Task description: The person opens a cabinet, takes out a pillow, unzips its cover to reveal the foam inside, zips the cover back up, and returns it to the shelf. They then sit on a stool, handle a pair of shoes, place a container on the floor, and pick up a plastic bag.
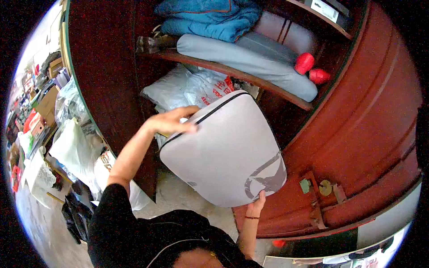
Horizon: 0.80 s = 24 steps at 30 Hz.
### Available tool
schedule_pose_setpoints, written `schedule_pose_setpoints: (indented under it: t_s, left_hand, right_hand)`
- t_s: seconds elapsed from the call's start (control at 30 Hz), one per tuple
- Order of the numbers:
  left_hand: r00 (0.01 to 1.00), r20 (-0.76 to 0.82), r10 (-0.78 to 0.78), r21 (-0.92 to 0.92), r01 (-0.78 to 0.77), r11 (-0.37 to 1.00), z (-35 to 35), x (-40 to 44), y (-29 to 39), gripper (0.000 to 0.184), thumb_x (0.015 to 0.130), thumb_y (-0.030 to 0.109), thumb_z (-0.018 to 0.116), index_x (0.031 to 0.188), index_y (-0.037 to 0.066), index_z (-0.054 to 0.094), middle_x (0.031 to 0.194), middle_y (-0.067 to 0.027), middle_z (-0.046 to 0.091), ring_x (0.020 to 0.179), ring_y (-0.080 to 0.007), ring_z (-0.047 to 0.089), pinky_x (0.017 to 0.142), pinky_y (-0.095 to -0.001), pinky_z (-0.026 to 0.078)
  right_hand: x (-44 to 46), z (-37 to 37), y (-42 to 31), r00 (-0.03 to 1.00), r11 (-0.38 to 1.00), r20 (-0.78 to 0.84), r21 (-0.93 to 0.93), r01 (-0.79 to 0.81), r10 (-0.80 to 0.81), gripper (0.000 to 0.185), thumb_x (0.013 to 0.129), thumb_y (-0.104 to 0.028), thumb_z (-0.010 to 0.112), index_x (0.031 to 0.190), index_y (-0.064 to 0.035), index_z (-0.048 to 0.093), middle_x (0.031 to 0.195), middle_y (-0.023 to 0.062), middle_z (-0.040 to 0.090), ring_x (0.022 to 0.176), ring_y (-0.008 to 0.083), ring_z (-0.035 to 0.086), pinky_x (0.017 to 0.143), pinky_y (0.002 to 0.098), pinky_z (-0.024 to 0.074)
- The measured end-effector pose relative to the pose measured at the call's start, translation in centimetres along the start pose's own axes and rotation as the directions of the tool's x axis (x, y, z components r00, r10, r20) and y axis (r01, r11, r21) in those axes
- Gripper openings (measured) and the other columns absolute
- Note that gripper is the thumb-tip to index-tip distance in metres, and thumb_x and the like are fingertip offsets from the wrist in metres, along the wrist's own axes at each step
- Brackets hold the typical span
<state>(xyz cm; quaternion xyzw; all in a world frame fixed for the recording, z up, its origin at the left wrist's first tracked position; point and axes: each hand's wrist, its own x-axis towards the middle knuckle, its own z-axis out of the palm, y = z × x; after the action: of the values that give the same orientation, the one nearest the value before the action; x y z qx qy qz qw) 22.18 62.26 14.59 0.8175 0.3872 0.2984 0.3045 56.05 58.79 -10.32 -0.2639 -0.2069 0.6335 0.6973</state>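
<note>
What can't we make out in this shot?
All in the head view:
Left hand: blurred, so its exact contact with the grey case is unclear.
Right hand: most fingers hidden behind the grey case.
Grey case: far side faces away; contents enclosed.
Plastic bags: partly blocked by the grey case.
Red lettering: creased and partly covered.
White label: writing too small.

Plain black short-sleeved fabric top (109,219), thin pale curved line (178,243) on it; skinny dark bracelet (252,217) just behind the right hand (256,206), lol
</note>
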Motion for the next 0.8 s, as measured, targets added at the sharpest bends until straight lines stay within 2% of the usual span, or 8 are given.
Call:
schedule_pose_setpoints:
  t_s: [0.1,0.17,0.3,0.43,0.47,0.6,0.7,0.8]
  left_hand:
    - [0.995,-0.088,-0.044,0.082,0.051,0.995,-0.9,5.8,-1.9,0.08,0.076,0.057,0.05,0.125,-0.004,0.036,0.125,-0.024,0.039,0.114,-0.0333,0.04,0.096,-0.0368,0.032]
    - [0.951,-0.204,0.231,0.585,-0.071,0.808,-1.5,10.7,-2.6,0.077,0.077,0.056,0.05,0.126,-0.001,0.035,0.126,-0.0243,0.037,0.117,-0.036,0.036,0.096,-0.0422,0.031]
    - [0.886,-0.286,0.365,0.878,0.091,0.469,-2.4,18.6,-1.5,0.077,0.07,0.043,0.062,0.128,0.002,0.031,0.128,-0.0206,0.034,0.118,-0.0357,0.034,0.096,-0.0468,0.03]
    - [0.892,-0.222,0.393,0.943,0.094,0.319,-4.7,25.0,-4.4,0.081,0.068,0.044,0.063,0.129,0.003,0.028,0.13,-0.019,0.032,0.119,-0.0345,0.034,0.095,-0.0525,0.027]
    - [0.887,-0.237,0.395,0.941,0.109,0.32,-5.1,25.8,-4.4,0.082,0.068,0.044,0.064,0.129,0.004,0.028,0.13,-0.0188,0.033,0.119,-0.0341,0.033,0.094,-0.0536,0.027]
    - [0.9,-0.201,0.386,0.939,0.065,0.337,-7.3,28.9,-5.3,0.075,0.069,0.049,0.06,0.125,0.004,0.037,0.123,-0.0182,0.042,0.115,-0.0322,0.039,0.091,-0.0544,0.028]
    - [0.918,-0.163,0.361,0.935,0.027,0.354,-8.3,30.8,-7.4,0.064,0.072,0.049,0.057,0.115,0.003,0.046,0.113,-0.0186,0.05,0.107,-0.0318,0.046,0.088,-0.0507,0.033]
    - [0.939,-0.155,0.307,0.927,0.031,0.374,-8.1,32.4,-7.4,0.052,0.075,0.045,0.056,0.103,0.001,0.052,0.1,-0.019,0.057,0.097,-0.0329,0.052,0.082,-0.0466,0.04]
  right_hand:
    - [-2.0,2.1,-3.7,0.998,0.99,0.007,0.129,-0.062,0.062,0.048,0.078,-0.022,0.059,0.118,-0.0013,0.044,0.113,0.0101,0.052,0.104,0.0267,0.05,0.09,0.0394,0.0407]
    - [-2.1,2.0,-5.3,0.993,0.978,0.037,0.171,-0.119,0.115,0.047,0.077,-0.016,0.059,0.119,-0.0009,0.043,0.113,0.0101,0.052,0.103,0.0251,0.05,0.089,0.0381,0.0402]
    - [0.3,-3.2,-5.2,0.98,0.894,-0.031,-0.416,0.164,-0.194,0.048,0.066,-0.005,0.069,0.11,0.0034,0.05,0.101,0.0097,0.056,0.089,0.0184,0.054,0.079,0.0317,0.0428]
    - [0.0,-4.8,-3.0,0.995,0.465,0.091,-0.879,0.104,-0.05,0.03,0.06,-0.012,0.077,0.078,0.005,0.061,0.067,0.005,0.06,0.056,0.0133,0.053,0.053,0.0271,0.0434]
    - [0.7,-9.2,-0.7,0.965,0.135,0.219,-0.962,0.238,-0.147,0.034,0.057,-0.02,0.078,0.073,0.0045,0.06,0.063,0.0073,0.059,0.053,0.0158,0.053,0.051,0.028,0.0432]
    - [-2.3,-12.9,-0.5,0.959,-0.489,0.277,-0.847,0.211,-0.065,0.052,0.048,-0.044,0.079,0.061,0.0012,0.057,0.05,0.0112,0.053,0.045,0.0238,0.051,0.045,0.0319,0.0414]
    - [-4.4,-14.8,-1.7,0.831,-0.569,0.478,-0.782,0.255,-0.284,0.058,0.042,-0.052,0.079,0.049,-0.0017,0.051,0.04,0.0076,0.046,0.037,0.025,0.045,0.038,0.0344,0.0365]
    - [-5.9,-17.0,-2.3,0.947,-0.535,0.106,-0.841,-0.077,-0.302,0.063,0.04,-0.055,0.079,0.038,-0.0037,0.043,0.034,0.0064,0.039,0.032,0.0254,0.039,0.035,0.0362,0.0339]
